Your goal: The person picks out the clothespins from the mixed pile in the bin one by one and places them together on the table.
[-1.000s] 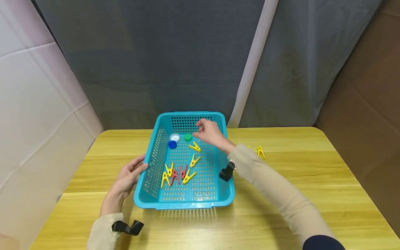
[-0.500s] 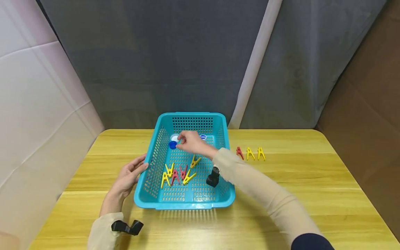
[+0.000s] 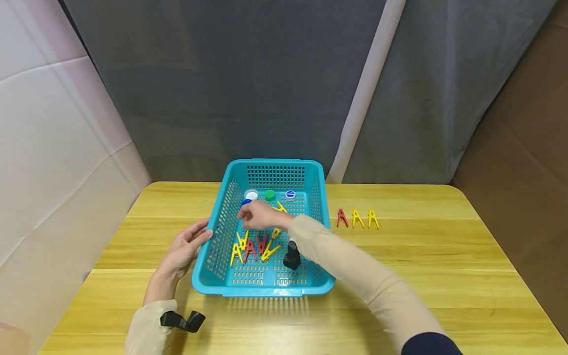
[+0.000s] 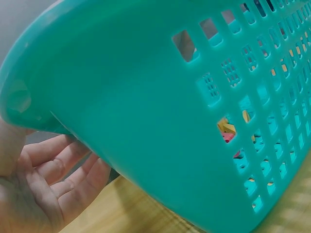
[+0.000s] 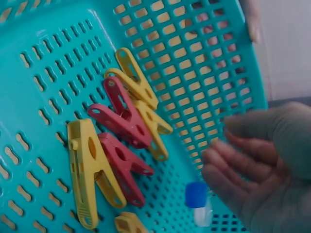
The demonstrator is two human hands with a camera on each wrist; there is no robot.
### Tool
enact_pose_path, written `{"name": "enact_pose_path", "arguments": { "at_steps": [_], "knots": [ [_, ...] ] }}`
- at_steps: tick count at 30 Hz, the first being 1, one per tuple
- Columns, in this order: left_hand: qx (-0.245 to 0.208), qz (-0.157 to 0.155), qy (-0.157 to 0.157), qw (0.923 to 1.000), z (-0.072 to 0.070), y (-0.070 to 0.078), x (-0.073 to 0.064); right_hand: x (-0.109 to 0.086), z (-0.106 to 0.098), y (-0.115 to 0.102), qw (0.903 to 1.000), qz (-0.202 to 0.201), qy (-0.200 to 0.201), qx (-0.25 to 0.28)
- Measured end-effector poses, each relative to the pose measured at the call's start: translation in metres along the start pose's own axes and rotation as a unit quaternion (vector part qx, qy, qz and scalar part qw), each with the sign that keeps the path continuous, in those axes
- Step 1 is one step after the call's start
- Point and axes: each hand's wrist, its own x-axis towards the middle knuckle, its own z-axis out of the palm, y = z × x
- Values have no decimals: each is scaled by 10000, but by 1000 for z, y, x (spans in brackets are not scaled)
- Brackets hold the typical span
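Observation:
A turquoise perforated basket stands on the table, with my left hand gripping its left rim. The left wrist view shows the thumb at the rim and the fingers curled beneath it. Over the basket's left side my right hand hovers, fingers loosely bent, nothing between them. Below it lie yellow clothespins and red clothespins in a cluster; the right wrist view shows the red clothespins close. A partly covered blue cap is just beyond the hand.
A white cap, a green cap and a blue-and-white cap line the basket's far end. Right of the basket, one red clothespin and two yellow clothespins stand in a row. A grey curtain hangs behind the table.
My right hand has moved from the basket's far right, leftward and then nearer, toward the clothespin cluster. The row on the table, earlier partly behind my sleeve, now shows. The left hand keeps its grip.

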Motion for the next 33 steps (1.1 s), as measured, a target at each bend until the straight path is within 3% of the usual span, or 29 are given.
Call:
{"name": "enact_pose_path", "arguments": {
  "at_steps": [5, 10, 18, 25, 33],
  "knots": [
    [14, -2, -35, 10000, 0, 0, 0, 4, 6, 4, 9963, 47, -662, 541],
    [-5, -12, -61, 10000, 0, 0, -1, 7, 13, 8, 9951, 195, -823, 512],
    [19, 56, -104, 9999, -1, -2, 0, 12, 19, 11, 9957, 311, -841, 230],
    [7, 16, -73, 10000, 0, -1, 0, 12, 22, 15, 9935, 370, -994, -416],
    [-21, -34, 18, 10000, 1, 0, 0, 13, 23, 17, 9911, 281, -840, -998]
  ]
}}
